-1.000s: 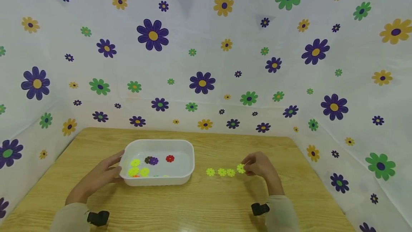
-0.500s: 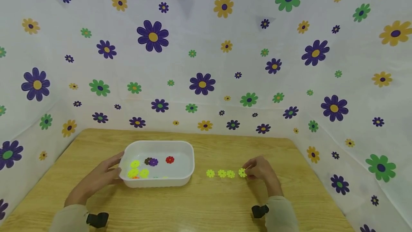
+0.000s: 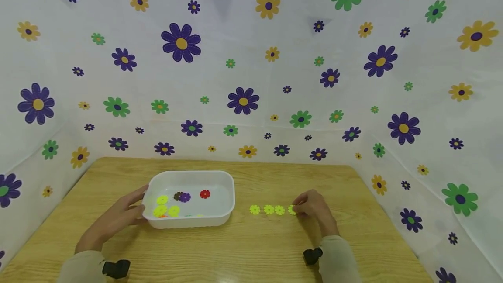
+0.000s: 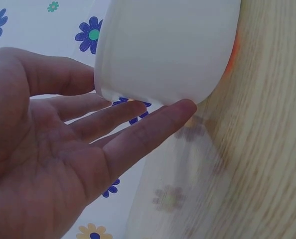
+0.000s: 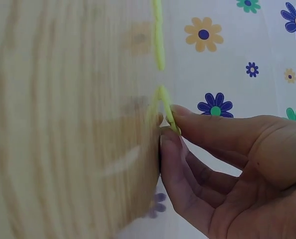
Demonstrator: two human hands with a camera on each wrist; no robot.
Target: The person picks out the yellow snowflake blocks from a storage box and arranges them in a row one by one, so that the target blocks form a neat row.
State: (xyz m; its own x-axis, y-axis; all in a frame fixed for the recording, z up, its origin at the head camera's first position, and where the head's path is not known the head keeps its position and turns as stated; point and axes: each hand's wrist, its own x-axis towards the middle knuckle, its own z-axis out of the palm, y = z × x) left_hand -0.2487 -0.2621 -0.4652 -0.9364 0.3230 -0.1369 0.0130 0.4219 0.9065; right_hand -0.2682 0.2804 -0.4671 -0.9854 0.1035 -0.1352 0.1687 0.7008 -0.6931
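My left hand (image 3: 114, 219) rests its fingers against the left end of a white plastic tub (image 3: 188, 222). In the left wrist view, the fairly straight fingers and thumb touch the outer wall and rim of the tub. My right hand (image 3: 313, 208) pinches a yellow flower-shaped disc (image 3: 291, 209) between thumb and fingertips. The right wrist view shows this disc (image 5: 169, 112) tilted, its low edge right at the tabletop. To its left lie three matching yellow discs (image 3: 269, 209) in a row, two close together and one slightly apart.
Inside the tub lie several yellow discs (image 3: 173, 211), a red disc (image 3: 204, 194), a purple disc (image 3: 184, 197) and a brown disc (image 3: 178, 196). The wooden table (image 3: 220, 252) meets a white flower-print cloth (image 3: 212, 73) at the back and sides.
My right hand has lowered the yellow disc from above the table to the right end of the row. The left hand stays at the tub; the head view has shifted slightly.
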